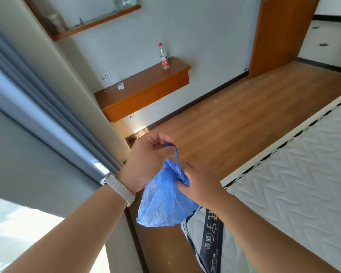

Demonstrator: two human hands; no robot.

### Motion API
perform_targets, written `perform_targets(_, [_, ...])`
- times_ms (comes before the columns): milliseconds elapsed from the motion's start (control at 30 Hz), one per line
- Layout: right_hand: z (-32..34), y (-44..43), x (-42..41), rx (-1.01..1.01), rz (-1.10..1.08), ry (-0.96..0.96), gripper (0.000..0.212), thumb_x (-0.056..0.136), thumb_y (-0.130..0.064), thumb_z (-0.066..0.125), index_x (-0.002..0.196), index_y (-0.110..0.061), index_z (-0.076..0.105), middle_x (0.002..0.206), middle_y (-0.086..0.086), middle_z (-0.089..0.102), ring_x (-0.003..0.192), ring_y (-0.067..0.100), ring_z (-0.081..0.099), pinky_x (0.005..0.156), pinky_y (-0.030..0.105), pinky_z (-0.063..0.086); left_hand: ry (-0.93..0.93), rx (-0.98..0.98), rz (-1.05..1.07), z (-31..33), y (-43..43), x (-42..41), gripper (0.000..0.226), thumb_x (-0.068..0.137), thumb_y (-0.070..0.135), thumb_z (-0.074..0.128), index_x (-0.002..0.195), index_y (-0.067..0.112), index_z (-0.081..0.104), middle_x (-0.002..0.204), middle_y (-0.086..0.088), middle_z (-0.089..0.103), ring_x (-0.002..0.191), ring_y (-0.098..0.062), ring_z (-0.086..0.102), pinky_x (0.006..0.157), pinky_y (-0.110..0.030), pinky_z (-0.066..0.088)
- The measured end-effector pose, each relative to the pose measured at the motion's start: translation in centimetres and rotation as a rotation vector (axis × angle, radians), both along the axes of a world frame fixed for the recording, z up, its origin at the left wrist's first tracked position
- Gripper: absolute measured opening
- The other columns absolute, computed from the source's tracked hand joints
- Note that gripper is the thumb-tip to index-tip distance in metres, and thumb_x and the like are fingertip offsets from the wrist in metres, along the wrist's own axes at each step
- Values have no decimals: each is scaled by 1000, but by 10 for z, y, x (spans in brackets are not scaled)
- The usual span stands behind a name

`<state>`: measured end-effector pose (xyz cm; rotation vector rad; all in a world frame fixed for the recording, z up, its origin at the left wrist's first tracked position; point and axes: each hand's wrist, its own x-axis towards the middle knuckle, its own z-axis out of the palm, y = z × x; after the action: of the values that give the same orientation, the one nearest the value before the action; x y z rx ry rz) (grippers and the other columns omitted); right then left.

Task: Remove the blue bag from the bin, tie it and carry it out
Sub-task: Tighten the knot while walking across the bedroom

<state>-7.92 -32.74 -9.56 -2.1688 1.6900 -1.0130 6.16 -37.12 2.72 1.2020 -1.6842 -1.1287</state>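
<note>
The blue bag (161, 203) hangs in the air in front of me, thin crinkled plastic, bunched at its neck. My left hand (146, 160), with a white watch strap on the wrist, pinches a twisted blue handle loop pulled upward from the bag. My right hand (199, 184) grips the gathered neck just right of the bag's top. No bin is in view.
A bare white quilted mattress (295, 174) fills the right side. A wall-mounted wooden desk (144, 89) carries a plastic bottle (163, 56). A grey-blue curtain (37, 99) hangs at the left. Wooden floor (224, 119) leads to an open wooden door (280, 36) at the far right.
</note>
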Motion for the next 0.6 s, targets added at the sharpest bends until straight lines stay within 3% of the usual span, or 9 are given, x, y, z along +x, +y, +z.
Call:
perform_targets(67, [0,-18,1,-1,5,0,25,78,-35,68,90,-32,46,74,-12,44,59,10,38,46,28,35,-192,-179,10,3,-17,0,34,76,-9,63,77,25,65,78,-5,70,71,-27,65,70,-37,53])
perform_targets(133, [0,-38,3,-7,3,-9,24,79,-36,63,88,-34,41,76,-15,39,61,14,45,47,32,41,-336,-343,-5,4,-36,2,32,77,-4,64,79,28,65,80,2,69,70,-15,65,69,-28,54])
perform_targets(200, [-2,-61,5,-21,-26,-2,27,78,-35,64,85,-34,38,74,-15,36,62,16,49,50,29,38,-406,-452,-7,2,-60,6,27,81,2,65,89,28,67,85,8,69,74,-8,66,71,-23,54])
perform_targets(300, [-9,-94,8,-8,-88,36,26,79,-40,63,82,-33,38,73,-13,41,63,15,49,52,24,36,-368,-472,-19,-11,-106,18,30,86,3,66,100,30,67,89,21,65,82,0,67,77,-13,53])
perform_targets(400, [-17,-132,16,28,-132,76,22,79,-41,62,87,-32,43,75,-13,46,65,10,48,53,22,37,-298,-478,-36,-27,-160,30,24,86,6,68,98,26,69,86,27,62,82,5,64,73,-4,47])
perform_targets(600, [-23,-219,48,139,-290,104,19,78,-36,63,83,-28,47,77,-8,51,71,16,51,58,30,41,-171,-330,-205,-51,-274,54,18,88,10,64,85,26,70,78,13,70,74,-2,65,67,-12,49])
